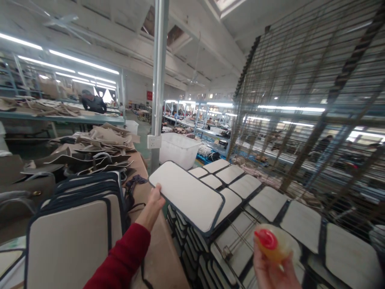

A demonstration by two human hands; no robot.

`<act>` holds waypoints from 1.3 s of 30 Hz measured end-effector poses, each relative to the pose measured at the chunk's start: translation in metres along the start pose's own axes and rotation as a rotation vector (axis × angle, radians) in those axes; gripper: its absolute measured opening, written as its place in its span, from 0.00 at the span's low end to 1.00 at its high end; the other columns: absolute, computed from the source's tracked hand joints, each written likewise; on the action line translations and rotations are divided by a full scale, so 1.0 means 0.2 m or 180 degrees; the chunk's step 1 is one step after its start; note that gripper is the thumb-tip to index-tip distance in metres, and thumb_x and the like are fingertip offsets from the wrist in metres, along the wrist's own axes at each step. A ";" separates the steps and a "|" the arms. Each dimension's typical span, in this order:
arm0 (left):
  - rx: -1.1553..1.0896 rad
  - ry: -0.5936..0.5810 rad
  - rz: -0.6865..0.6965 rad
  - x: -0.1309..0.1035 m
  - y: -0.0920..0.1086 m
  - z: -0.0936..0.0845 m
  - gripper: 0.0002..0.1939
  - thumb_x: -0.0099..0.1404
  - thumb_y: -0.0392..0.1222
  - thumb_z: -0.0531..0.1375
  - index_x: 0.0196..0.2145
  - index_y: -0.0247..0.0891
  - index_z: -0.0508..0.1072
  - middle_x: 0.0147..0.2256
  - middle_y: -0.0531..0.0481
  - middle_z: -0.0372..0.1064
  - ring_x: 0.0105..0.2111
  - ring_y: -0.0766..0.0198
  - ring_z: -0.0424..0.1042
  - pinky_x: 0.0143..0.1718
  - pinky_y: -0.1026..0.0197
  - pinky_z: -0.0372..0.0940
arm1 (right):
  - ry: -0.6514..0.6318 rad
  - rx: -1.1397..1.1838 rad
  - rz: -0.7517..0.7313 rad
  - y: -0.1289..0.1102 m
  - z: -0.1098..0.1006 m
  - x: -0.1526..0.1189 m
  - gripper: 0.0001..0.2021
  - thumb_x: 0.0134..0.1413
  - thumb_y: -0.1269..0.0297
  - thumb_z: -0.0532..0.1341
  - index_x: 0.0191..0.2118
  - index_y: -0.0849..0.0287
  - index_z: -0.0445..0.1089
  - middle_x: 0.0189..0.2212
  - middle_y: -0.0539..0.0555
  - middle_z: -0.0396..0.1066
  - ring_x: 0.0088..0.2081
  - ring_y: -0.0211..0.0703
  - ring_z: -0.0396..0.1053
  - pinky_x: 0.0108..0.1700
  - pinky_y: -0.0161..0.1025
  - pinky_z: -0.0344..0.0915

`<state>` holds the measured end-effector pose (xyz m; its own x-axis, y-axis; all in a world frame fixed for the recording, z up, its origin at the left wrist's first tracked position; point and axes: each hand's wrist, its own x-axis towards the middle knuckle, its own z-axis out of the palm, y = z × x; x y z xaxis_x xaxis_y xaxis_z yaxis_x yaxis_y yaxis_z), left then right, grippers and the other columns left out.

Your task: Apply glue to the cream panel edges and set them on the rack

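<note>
My left hand [155,201] pinches the near left edge of a pale panel with dark blue edging [186,194], tilted over the wire rack. At the lower right my right hand [272,269] is wrapped round a translucent bottle [278,245] with a red cap and yellowish contents. Below and beyond the bottle, similar pale panels [300,220] lie in rows on the rack. On the left, a stack of dark-edged panels [70,245] leans on the brown work surface [165,257].
Grey-brown cut pieces [102,140] are heaped behind the stack. A metal post [158,80] with a socket box [154,141] stands ahead, beside a white bin [179,148]. Raised wire racks [300,100] fill the right side. A person [94,102] is at a far left table.
</note>
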<state>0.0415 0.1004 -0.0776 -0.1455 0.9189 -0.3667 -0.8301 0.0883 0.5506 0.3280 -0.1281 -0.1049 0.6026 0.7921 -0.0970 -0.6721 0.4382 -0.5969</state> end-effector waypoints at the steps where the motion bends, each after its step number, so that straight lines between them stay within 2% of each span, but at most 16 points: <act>1: -0.0003 0.0039 0.0038 -0.03 -0.02 0.00 0.18 0.71 0.30 0.45 0.56 0.33 0.61 0.25 0.52 0.73 0.21 0.70 0.72 0.35 0.68 0.71 | -0.0150 -0.0126 0.0223 -0.01 -0.05 0.02 0.18 0.50 0.50 0.63 0.40 0.60 0.75 0.44 0.59 0.74 0.47 0.48 0.71 0.46 0.42 0.71; 3: 0.0063 0.0102 0.0053 -0.08 -0.07 -0.02 0.16 0.70 0.30 0.46 0.53 0.32 0.64 0.22 0.54 0.71 0.21 0.70 0.72 0.35 0.69 0.71 | -0.0237 -0.0327 0.0323 -0.01 -0.11 0.02 0.19 0.49 0.48 0.63 0.40 0.59 0.75 0.45 0.60 0.73 0.48 0.50 0.71 0.46 0.46 0.71; 5: 0.0202 0.0069 -0.0029 -0.14 -0.09 -0.03 0.15 0.70 0.29 0.46 0.50 0.29 0.66 0.21 0.52 0.70 0.22 0.67 0.73 0.36 0.67 0.71 | -0.0021 -0.0322 -0.0056 -0.03 -0.09 -0.01 0.19 0.47 0.48 0.64 0.40 0.56 0.75 0.44 0.57 0.74 0.46 0.49 0.71 0.44 0.44 0.72; 7: 0.0384 0.0014 -0.0132 -0.19 -0.09 -0.04 0.13 0.69 0.28 0.47 0.46 0.26 0.69 0.21 0.50 0.71 0.24 0.65 0.75 0.36 0.65 0.72 | 0.0260 -0.0257 -0.0677 -0.09 0.00 -0.07 0.20 0.45 0.48 0.66 0.42 0.52 0.74 0.45 0.53 0.74 0.47 0.47 0.71 0.44 0.41 0.72; 8: 0.0473 -0.0015 -0.0171 -0.21 -0.08 -0.04 0.13 0.69 0.28 0.47 0.44 0.26 0.70 0.21 0.49 0.71 0.25 0.64 0.75 0.36 0.64 0.72 | 0.0264 -0.0343 -0.0952 -0.14 0.07 -0.10 0.22 0.44 0.48 0.66 0.45 0.52 0.73 0.48 0.52 0.72 0.49 0.46 0.69 0.46 0.41 0.71; 10: 0.0631 -0.0086 -0.0217 -0.23 -0.05 -0.04 0.12 0.68 0.28 0.48 0.41 0.27 0.71 0.22 0.48 0.72 0.24 0.65 0.75 0.34 0.64 0.72 | 0.0305 -0.0509 -0.1443 -0.23 0.20 -0.14 0.28 0.37 0.47 0.69 0.46 0.53 0.72 0.50 0.53 0.70 0.52 0.51 0.66 0.56 0.52 0.63; 12: 0.0755 -0.0162 -0.0250 -0.25 -0.02 -0.02 0.11 0.68 0.28 0.49 0.38 0.28 0.72 0.23 0.48 0.73 0.23 0.66 0.74 0.33 0.65 0.72 | 0.0207 -0.0612 -0.1675 -0.30 0.29 -0.15 0.34 0.28 0.48 0.72 0.47 0.54 0.71 0.51 0.55 0.69 0.55 0.59 0.62 0.59 0.64 0.52; 14: 0.0846 -0.0218 -0.0275 -0.25 0.02 -0.01 0.11 0.67 0.27 0.50 0.36 0.29 0.73 0.23 0.48 0.73 0.21 0.67 0.73 0.31 0.66 0.72 | 0.0077 -0.0688 -0.1669 -0.33 0.32 -0.15 0.37 0.23 0.50 0.74 0.47 0.53 0.70 0.52 0.56 0.67 0.57 0.63 0.58 0.59 0.69 0.46; 16: 0.0934 -0.0263 -0.0274 -0.26 0.04 0.01 0.12 0.67 0.27 0.50 0.36 0.30 0.73 0.23 0.49 0.73 0.20 0.68 0.72 0.30 0.67 0.72 | -0.0095 -0.0770 -0.1628 -0.34 0.30 -0.14 0.34 0.26 0.52 0.74 0.47 0.50 0.71 0.55 0.55 0.65 0.59 0.63 0.55 0.59 0.70 0.45; 20: 0.1210 -0.0362 -0.0200 -0.28 0.08 0.02 0.12 0.67 0.27 0.50 0.37 0.30 0.73 0.23 0.49 0.74 0.21 0.66 0.73 0.28 0.66 0.71 | -0.0498 -0.0907 -0.1537 -0.32 0.22 -0.12 0.27 0.34 0.57 0.72 0.47 0.47 0.70 0.58 0.52 0.62 0.58 0.58 0.58 0.56 0.64 0.57; 23: 0.1284 -0.0383 -0.0171 -0.30 0.09 0.03 0.12 0.67 0.26 0.50 0.37 0.30 0.72 0.24 0.48 0.74 0.22 0.66 0.74 0.29 0.67 0.71 | -0.0669 -0.0941 -0.1519 -0.31 0.20 -0.11 0.28 0.37 0.60 0.71 0.50 0.48 0.69 0.55 0.53 0.65 0.52 0.54 0.66 0.53 0.57 0.64; 29: 0.1126 -0.0381 -0.0216 -0.28 0.08 0.03 0.12 0.66 0.27 0.50 0.39 0.29 0.73 0.26 0.45 0.75 0.27 0.62 0.76 0.31 0.64 0.72 | -0.0397 -0.1037 -0.1537 -0.30 0.25 -0.11 0.32 0.28 0.60 0.74 0.48 0.51 0.70 0.56 0.55 0.64 0.52 0.58 0.65 0.52 0.59 0.63; 36: 0.0901 -0.0270 -0.0312 -0.26 0.08 0.03 0.12 0.66 0.26 0.50 0.41 0.28 0.73 0.28 0.44 0.76 0.28 0.63 0.76 0.32 0.65 0.72 | -0.0427 -0.1121 -0.1407 -0.30 0.23 -0.11 0.34 0.27 0.60 0.74 0.48 0.54 0.69 0.41 0.58 0.74 0.40 0.56 0.73 0.39 0.52 0.72; 39: 0.0850 -0.0218 -0.0322 -0.25 0.09 0.03 0.13 0.66 0.26 0.50 0.40 0.28 0.73 0.28 0.44 0.75 0.28 0.63 0.76 0.32 0.66 0.72 | -0.0500 -0.1106 -0.1490 -0.28 0.19 -0.10 0.31 0.31 0.60 0.72 0.48 0.55 0.68 0.42 0.59 0.74 0.43 0.55 0.72 0.44 0.52 0.71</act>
<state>0.0379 0.0590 -0.0450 -0.0250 0.9233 -0.3832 -0.6660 0.2705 0.6952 0.3368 -0.1528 -0.0392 0.7119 0.6135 0.3417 -0.1550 0.6119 -0.7756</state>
